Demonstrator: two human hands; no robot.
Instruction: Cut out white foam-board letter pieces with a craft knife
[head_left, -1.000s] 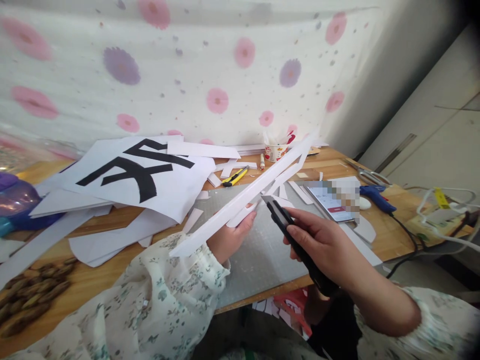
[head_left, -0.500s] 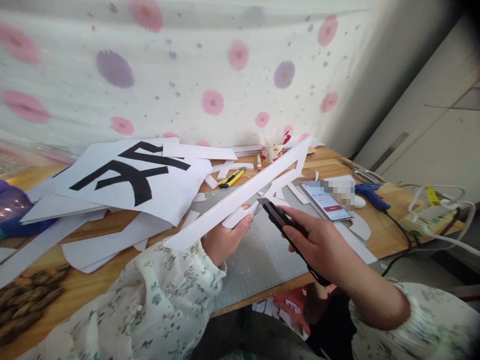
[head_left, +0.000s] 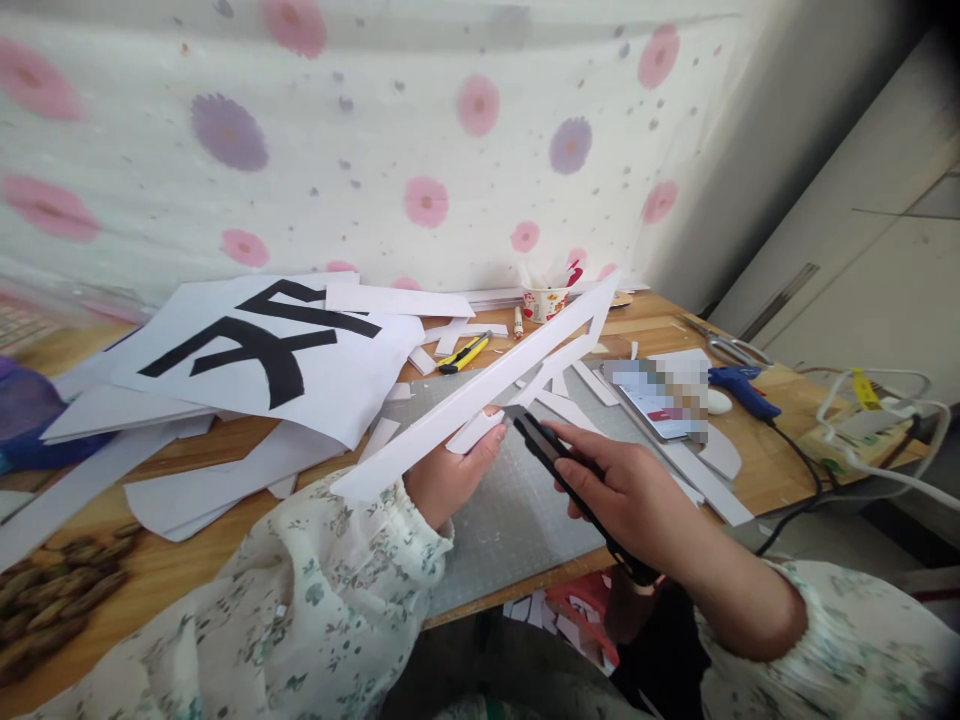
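Note:
My left hand (head_left: 455, 472) is closed around a white foam-board cutout (head_left: 480, 385), a long slanted shape with an open gap in it, held up over the grey cutting mat (head_left: 525, 530). Its short lower arm lies under my left thumb. In my right hand (head_left: 619, 485) is a black utility knife (head_left: 566, 470), pointing up and to the left. The blade tip is at the end of that short arm, close to my left thumb; whether it touches the board I cannot tell. Part of my left hand is hidden behind the cutout.
Left lies a paper sheet with black characters (head_left: 352, 400) on white offcuts. Behind are a yellow utility knife (head_left: 465, 354) and a paper cup (head_left: 545, 303). To the right are a phone (head_left: 652, 400), scissors (head_left: 727, 345), a blue glue gun (head_left: 746, 392) and a power strip (head_left: 862, 440) with cables.
My right hand and the black knife have shifted slightly left, bringing the blade nearer my left thumb. The cutout and my left hand have stayed nearly still.

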